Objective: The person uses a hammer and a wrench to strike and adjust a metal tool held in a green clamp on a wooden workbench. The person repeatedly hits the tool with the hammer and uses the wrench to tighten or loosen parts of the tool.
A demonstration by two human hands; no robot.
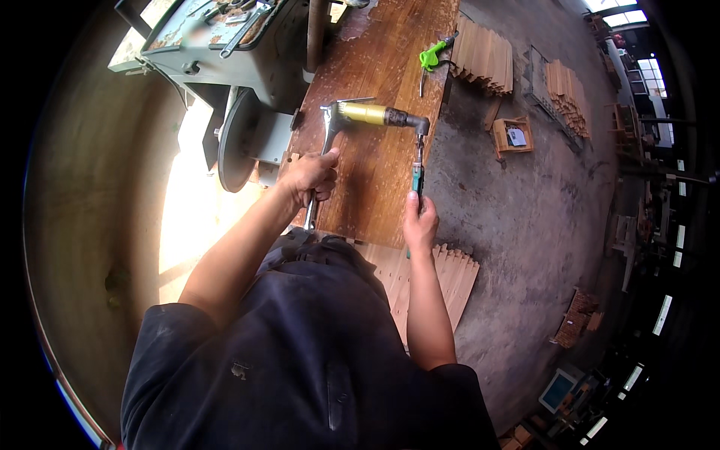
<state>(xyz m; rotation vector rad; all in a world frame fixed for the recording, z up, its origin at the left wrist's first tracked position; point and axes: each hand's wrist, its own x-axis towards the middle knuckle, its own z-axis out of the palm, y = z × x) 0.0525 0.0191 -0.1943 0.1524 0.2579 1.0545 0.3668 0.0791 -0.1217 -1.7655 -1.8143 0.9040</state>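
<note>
Two hands are at work over a brown wooden table (375,176), and both are full. The left hand (311,178) has its fingers clamped round the shaft of a silver wrench (330,133), which runs from the near edge of the table up to the left end of a yellow cylindrical tool (365,112). The yellow tool lies crosswise over the table (I cannot tell whether it rests on the boards or is held just above them), its dark angled head (422,126) at the right, by the table's right edge. The right hand (421,223) is closed on a teal and black handle (418,180), its far end in line with the angled head and close up to it; whether the two actually touch is too small to tell.

Farther off, near the table's right edge, lies a lime-green tool (431,57) with a thin nozzle. At the left stands a grey machine (259,71) with a large round disc (238,142) on its near side, and another wrench (244,34) lies in its top tray. To the right, a small wooden box (513,148) sits on the concrete floor (517,217), nearer than a stack of wooden boards (484,52).
</note>
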